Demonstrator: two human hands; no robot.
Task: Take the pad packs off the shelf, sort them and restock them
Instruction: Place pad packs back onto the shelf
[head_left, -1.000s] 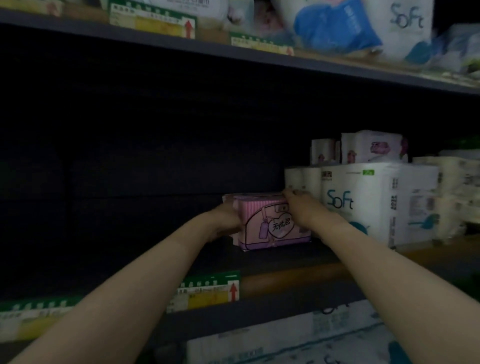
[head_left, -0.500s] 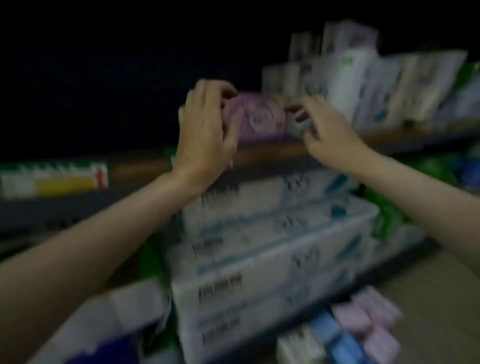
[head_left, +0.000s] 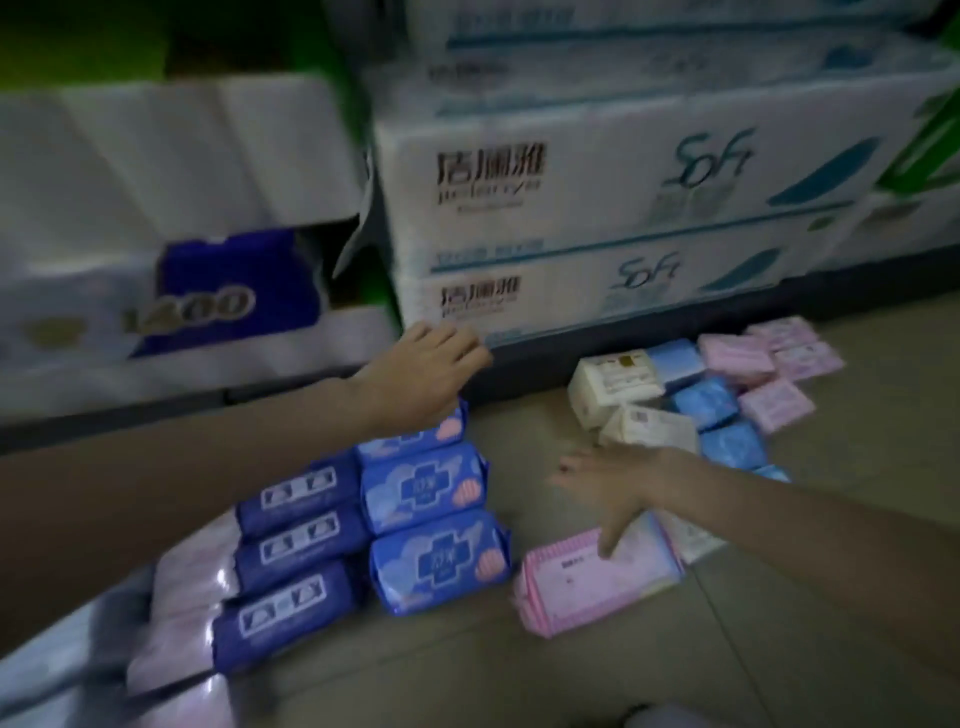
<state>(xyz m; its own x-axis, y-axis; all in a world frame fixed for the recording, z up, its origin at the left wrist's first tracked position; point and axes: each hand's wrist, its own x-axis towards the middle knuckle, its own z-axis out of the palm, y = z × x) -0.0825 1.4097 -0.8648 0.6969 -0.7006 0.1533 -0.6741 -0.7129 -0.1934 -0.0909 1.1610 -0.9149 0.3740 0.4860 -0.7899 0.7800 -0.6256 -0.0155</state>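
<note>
Both sets of fingers are spread and hold nothing: the right hand (head_left: 613, 480) hovers just above the pink pad pack (head_left: 597, 579) on the floor (head_left: 545, 670), the left hand (head_left: 421, 376) farther left over the blue packs (head_left: 426, 499). With sorted clusters lying left and right of that pink pack, the sorting looks well advanced and restocking not yet begun.

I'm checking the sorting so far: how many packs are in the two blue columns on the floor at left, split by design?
Dark blue packs with white labels: 3
Lighter blue cloud-print packs: 3
Total: 6
</note>
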